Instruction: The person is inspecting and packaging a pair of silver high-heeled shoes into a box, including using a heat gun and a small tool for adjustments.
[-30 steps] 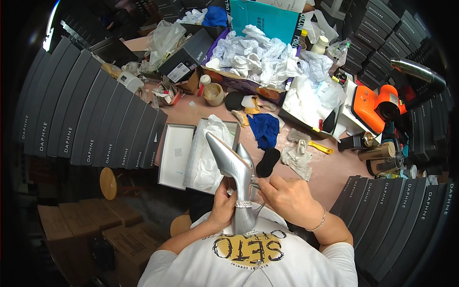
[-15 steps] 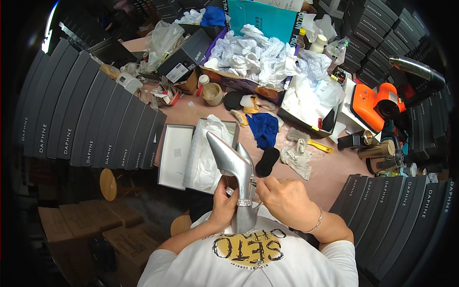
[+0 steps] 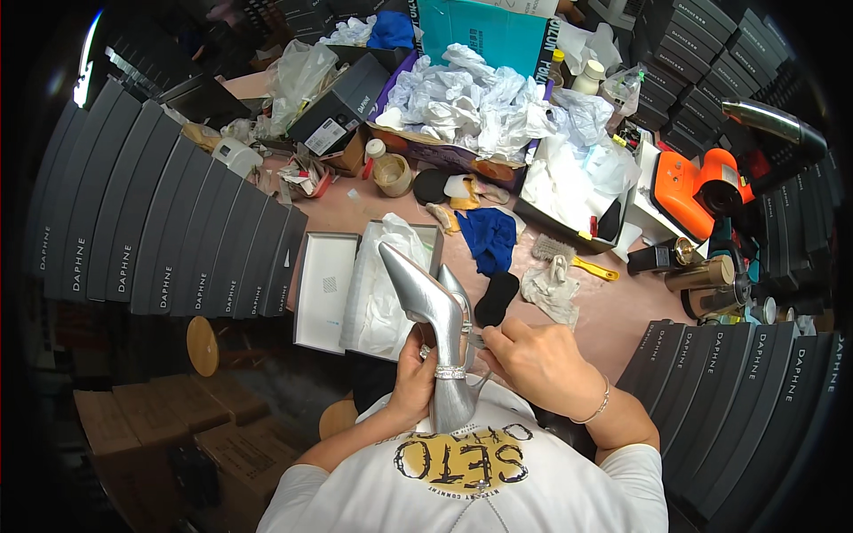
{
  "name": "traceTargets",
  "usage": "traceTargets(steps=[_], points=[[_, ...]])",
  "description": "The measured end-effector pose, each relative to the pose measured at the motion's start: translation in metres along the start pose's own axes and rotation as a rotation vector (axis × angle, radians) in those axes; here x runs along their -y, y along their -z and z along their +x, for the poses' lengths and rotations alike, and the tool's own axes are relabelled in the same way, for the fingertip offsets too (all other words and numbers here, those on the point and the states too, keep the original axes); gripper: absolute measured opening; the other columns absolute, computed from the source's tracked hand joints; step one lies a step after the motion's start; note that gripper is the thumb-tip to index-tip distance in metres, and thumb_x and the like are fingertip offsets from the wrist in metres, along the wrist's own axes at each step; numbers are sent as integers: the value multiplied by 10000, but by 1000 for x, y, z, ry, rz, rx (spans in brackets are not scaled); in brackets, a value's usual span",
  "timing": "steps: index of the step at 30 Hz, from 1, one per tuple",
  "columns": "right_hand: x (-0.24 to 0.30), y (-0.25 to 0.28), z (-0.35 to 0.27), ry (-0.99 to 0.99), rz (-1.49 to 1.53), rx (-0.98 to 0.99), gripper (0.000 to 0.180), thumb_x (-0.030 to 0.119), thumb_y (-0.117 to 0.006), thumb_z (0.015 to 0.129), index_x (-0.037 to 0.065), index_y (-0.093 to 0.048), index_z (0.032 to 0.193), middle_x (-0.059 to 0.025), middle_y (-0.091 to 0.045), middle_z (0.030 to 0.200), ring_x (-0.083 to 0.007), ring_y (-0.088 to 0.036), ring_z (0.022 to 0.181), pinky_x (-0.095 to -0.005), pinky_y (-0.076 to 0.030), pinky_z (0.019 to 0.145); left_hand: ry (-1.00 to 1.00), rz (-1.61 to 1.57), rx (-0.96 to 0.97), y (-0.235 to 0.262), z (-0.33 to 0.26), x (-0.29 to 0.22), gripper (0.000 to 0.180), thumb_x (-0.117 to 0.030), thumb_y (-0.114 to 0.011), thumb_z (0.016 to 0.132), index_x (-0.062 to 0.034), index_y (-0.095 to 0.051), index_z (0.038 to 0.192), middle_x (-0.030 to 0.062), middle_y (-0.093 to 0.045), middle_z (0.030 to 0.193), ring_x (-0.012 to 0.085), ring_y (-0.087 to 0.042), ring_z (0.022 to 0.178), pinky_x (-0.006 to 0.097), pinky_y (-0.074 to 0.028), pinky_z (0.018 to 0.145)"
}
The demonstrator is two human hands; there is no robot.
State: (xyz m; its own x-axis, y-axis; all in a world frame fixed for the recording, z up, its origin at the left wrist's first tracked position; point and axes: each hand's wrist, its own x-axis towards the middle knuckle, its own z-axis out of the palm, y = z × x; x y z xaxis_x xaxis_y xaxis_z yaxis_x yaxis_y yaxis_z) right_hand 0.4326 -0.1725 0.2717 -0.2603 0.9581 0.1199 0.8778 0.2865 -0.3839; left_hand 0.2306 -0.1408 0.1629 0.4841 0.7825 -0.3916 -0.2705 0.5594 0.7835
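Note:
A pair of silver pointed high-heeled shoes [image 3: 416, 286] is held up in front of my chest, toes pointing away from me. My left hand [image 3: 412, 384] is closed round them from the left. Around the nearer shoe runs a sparkling jewelled band [image 3: 450, 372]. On the right side of the shoes, my right hand [image 3: 544, 366] is closed in a pinch beside the strap. A small silvery bit shows at its fingertips, too small to name. Beyond the shoes lies an open shoebox [image 3: 322, 306] with white tissue paper [image 3: 387, 298] in it.
Grey shoeboxes stand in rows at left [image 3: 169, 222] and right [image 3: 711, 391]. On the pink table lie a blue cloth [image 3: 488, 240], a black sponge-like pad [image 3: 497, 299], a white rag [image 3: 551, 291] and a yellow-handled brush [image 3: 593, 268]. A paper-filled box [image 3: 462, 153] stands behind.
My right hand has shifted slightly to the right, its fingertips drawing a little away from the shoes. The shoes have tipped slightly left in my left hand.

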Motion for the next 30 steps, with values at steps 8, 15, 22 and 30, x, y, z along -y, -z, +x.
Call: traceTargets(steps=[8, 15, 22, 30], points=[[0, -5, 0, -44, 0, 33, 206, 236, -681, 819, 61, -623, 911, -50, -561, 704, -220, -600, 523, -338, -467, 444, 1, 35, 2, -5, -1, -5, 554, -294, -578, 956, -2, -350, 1368, 100, -469, 1277, 147, -491, 1142, 291, -421, 965], [-1, -4, 2, -5, -2, 1, 181, 194, -625, 836, 14, -608, 836, -76, -576, 705, -224, -615, 493, -326, -471, 403, -10, 65, -4, -6, -1, -6, 563, -309, -581, 954, -2, -352, 1366, 98, -471, 1278, 148, -496, 1138, 295, -427, 960], [3, -6, 1, -43, -43, 38, 184, 213, -652, 825, 38, -613, 870, -65, -554, 699, -217, -602, 496, -326, -465, 419, -31, 130, -27, -9, -3, -7, 518, -288, -568, 964, -1, -367, 1345, 95, -479, 1248, 138, -509, 1102, 287, -445, 924], [13, -8, 2, -41, -120, 28, 183, 208, -659, 814, 42, -588, 839, -57, -539, 698, -203, -597, 491, -313, -451, 406, -67, 155, -61, -10, -4, -6, 482, -264, -575, 961, -2, -387, 1319, 100, -487, 1235, 137, -513, 1093, 283, -450, 913]])
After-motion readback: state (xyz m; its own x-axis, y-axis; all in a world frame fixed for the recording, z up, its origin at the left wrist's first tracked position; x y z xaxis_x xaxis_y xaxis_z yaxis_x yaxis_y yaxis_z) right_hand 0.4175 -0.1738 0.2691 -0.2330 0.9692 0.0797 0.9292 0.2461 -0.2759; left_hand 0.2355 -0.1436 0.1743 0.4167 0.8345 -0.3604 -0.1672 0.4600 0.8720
